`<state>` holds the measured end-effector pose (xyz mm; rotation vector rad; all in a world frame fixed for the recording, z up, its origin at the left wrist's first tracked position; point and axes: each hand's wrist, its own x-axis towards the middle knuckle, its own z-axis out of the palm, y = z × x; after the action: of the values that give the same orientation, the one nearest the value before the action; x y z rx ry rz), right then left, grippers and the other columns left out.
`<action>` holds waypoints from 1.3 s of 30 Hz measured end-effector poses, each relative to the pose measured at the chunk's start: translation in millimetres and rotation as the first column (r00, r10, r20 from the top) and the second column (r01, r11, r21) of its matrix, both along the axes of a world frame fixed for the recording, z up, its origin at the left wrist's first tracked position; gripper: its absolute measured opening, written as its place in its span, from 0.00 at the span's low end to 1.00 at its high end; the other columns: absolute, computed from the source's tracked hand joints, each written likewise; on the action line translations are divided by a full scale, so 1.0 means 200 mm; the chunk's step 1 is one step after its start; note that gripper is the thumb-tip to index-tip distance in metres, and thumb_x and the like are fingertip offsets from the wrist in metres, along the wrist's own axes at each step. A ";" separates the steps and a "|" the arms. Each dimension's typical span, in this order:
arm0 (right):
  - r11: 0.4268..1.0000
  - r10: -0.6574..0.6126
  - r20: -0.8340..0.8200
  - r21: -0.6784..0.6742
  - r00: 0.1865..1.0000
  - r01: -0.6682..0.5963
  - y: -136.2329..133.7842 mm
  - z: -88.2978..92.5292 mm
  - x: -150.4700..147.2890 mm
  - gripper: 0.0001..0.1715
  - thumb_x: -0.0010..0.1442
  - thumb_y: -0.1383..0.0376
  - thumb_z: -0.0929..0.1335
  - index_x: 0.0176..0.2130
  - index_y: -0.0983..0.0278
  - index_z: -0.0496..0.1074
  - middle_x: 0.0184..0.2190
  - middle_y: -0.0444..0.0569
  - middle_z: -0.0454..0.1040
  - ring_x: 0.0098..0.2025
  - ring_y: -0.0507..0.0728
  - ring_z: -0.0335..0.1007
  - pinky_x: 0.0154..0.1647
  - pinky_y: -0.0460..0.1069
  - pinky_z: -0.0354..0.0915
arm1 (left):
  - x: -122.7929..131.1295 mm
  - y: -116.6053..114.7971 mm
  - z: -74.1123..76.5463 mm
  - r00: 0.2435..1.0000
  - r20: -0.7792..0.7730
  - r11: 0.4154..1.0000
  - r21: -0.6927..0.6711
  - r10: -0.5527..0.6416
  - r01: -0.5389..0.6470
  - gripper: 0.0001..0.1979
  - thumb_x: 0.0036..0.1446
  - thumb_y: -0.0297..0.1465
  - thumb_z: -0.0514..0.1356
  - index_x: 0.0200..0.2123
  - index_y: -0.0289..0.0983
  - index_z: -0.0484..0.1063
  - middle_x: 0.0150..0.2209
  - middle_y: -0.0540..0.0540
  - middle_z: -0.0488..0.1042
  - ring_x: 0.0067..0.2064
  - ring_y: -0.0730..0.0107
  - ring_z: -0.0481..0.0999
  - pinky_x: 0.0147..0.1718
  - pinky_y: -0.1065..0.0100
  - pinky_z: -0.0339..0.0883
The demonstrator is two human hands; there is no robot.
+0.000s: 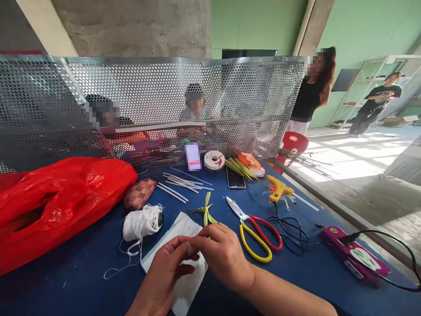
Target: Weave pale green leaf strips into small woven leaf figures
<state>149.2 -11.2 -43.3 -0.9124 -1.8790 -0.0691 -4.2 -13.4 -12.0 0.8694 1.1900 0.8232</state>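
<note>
My left hand point(169, 267) and my right hand point(223, 254) meet over a white paper sheet point(189, 289), fingertips pinched together. What they hold is small and mostly hidden by the fingers; a sliver of green shows at the right fingertips. Just beyond them is a yellow-green woven leaf piece point(206, 210), with a braided end and strips sticking out; whether it touches my fingers I cannot tell. Scissors point(245, 217) with one red and one yellow handle lie open beside my right hand. Left of the paper, a spool of white thread point(141, 224) trails a loose strand.
Glue sticks point(184, 182), a ribbon roll point(214, 160), leaf strips point(240, 168) over a phone point(236, 181) and a yellow glue gun point(279, 188) lie farther back. A purple power strip point(355, 254) with cables sits right, a red bag point(82, 197) left. Behind a perforated metal screen point(148, 87) people sit.
</note>
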 end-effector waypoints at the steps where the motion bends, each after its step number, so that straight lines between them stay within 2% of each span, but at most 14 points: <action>1: 1.000 0.003 0.005 0.004 1.000 -0.003 0.00 0.00 0.00 0.15 0.67 0.71 0.63 0.37 0.62 0.78 0.28 0.47 0.77 0.28 0.52 0.71 0.31 0.47 0.64 | 0.00 0.00 0.00 1.000 0.002 1.000 -0.003 -0.008 0.008 0.12 0.44 0.40 0.68 0.28 0.37 0.76 0.29 0.49 0.72 0.36 0.67 0.68 0.31 0.72 0.63; 4: 0.999 0.030 -0.041 -0.032 0.999 -0.031 0.00 0.01 0.00 0.15 0.66 0.71 0.63 0.35 0.61 0.78 0.29 0.48 0.77 0.29 0.53 0.72 0.32 0.47 0.65 | 0.00 0.00 -0.01 1.000 -0.010 1.000 0.013 -0.016 0.016 0.16 0.43 0.43 0.69 0.30 0.37 0.77 0.31 0.47 0.74 0.39 0.64 0.72 0.33 0.71 0.66; 6: 0.988 0.054 -0.129 -0.136 0.990 -0.072 0.00 0.02 0.01 0.14 0.66 0.70 0.65 0.35 0.61 0.79 0.29 0.48 0.78 0.30 0.53 0.73 0.32 0.46 0.67 | 0.00 0.00 -0.01 0.999 -0.045 0.998 0.063 0.015 -0.012 0.17 0.43 0.43 0.70 0.31 0.36 0.78 0.31 0.46 0.76 0.37 0.64 0.73 0.35 0.69 0.68; 9: 0.929 0.060 -0.286 -0.334 0.956 -0.159 0.00 0.01 0.01 0.11 0.64 0.69 0.66 0.36 0.62 0.80 0.30 0.49 0.78 0.30 0.53 0.75 0.32 0.46 0.68 | 0.00 0.00 -0.01 0.993 -0.092 0.981 0.186 0.080 -0.061 0.17 0.43 0.42 0.71 0.32 0.37 0.79 0.33 0.46 0.78 0.36 0.63 0.75 0.39 0.67 0.70; 12: 0.888 0.048 -0.372 -0.410 0.927 -0.210 0.01 0.00 0.00 0.10 0.63 0.70 0.67 0.35 0.62 0.80 0.29 0.48 0.77 0.31 0.53 0.75 0.32 0.46 0.69 | -0.01 0.00 -0.01 0.995 -0.077 0.976 0.216 0.056 -0.039 0.16 0.43 0.41 0.71 0.33 0.37 0.80 0.36 0.44 0.80 0.40 0.61 0.76 0.41 0.65 0.71; 16: 0.897 0.110 -0.345 -0.369 0.932 -0.242 0.01 0.00 0.00 0.11 0.65 0.66 0.67 0.36 0.61 0.80 0.30 0.49 0.77 0.32 0.53 0.75 0.34 0.46 0.70 | -0.02 0.01 -0.02 0.996 0.024 0.991 0.097 0.087 -0.089 0.17 0.40 0.38 0.73 0.33 0.35 0.79 0.30 0.46 0.79 0.33 0.68 0.74 0.38 0.69 0.70; 21: 0.957 0.152 -0.105 -0.234 0.983 -0.173 0.02 0.01 0.01 0.14 0.68 0.64 0.65 0.37 0.61 0.80 0.31 0.49 0.78 0.32 0.53 0.75 0.34 0.46 0.68 | -0.02 0.01 0.00 0.979 0.125 0.986 -0.055 0.162 -0.156 0.18 0.35 0.34 0.74 0.32 0.35 0.76 0.23 0.51 0.73 0.27 0.75 0.69 0.32 0.72 0.67; 28: 0.992 0.101 0.200 -0.096 0.975 -0.083 0.01 0.02 0.05 0.14 0.68 0.70 0.63 0.41 0.61 0.77 0.34 0.49 0.80 0.33 0.54 0.73 0.36 0.49 0.66 | -0.03 0.02 0.01 0.977 0.145 0.985 -0.093 0.156 -0.144 0.16 0.36 0.31 0.73 0.31 0.35 0.76 0.26 0.50 0.75 0.29 0.74 0.72 0.33 0.71 0.68; 30: 0.993 0.095 0.205 -0.089 0.974 -0.078 0.00 0.02 0.06 0.14 0.68 0.69 0.62 0.42 0.61 0.77 0.34 0.49 0.80 0.33 0.54 0.73 0.36 0.49 0.67 | -0.02 0.01 0.01 0.980 0.125 0.987 -0.064 0.154 -0.148 0.14 0.37 0.32 0.73 0.30 0.34 0.77 0.26 0.49 0.76 0.30 0.73 0.72 0.34 0.71 0.68; 34: 0.993 0.068 0.110 -0.105 0.992 -0.056 -0.01 0.02 0.06 0.13 0.69 0.67 0.63 0.40 0.61 0.78 0.33 0.50 0.80 0.32 0.54 0.74 0.34 0.48 0.67 | 0.00 0.00 0.01 0.991 0.055 0.990 0.065 0.125 -0.129 0.12 0.40 0.34 0.72 0.28 0.34 0.78 0.27 0.47 0.77 0.29 0.72 0.73 0.34 0.70 0.69; 39: 0.958 0.072 -0.045 -0.273 0.996 -0.082 -0.01 0.03 0.06 0.12 0.68 0.67 0.64 0.39 0.61 0.77 0.30 0.48 0.78 0.30 0.53 0.75 0.31 0.46 0.68 | 0.01 -0.01 0.01 0.994 -0.027 0.976 0.194 0.110 -0.102 0.10 0.44 0.35 0.70 0.29 0.35 0.79 0.30 0.45 0.80 0.31 0.67 0.77 0.37 0.66 0.72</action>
<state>161.3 -14.1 -37.8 -1.0186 -1.9193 0.2603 -1.5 -14.5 -10.9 0.9888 1.2111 1.0259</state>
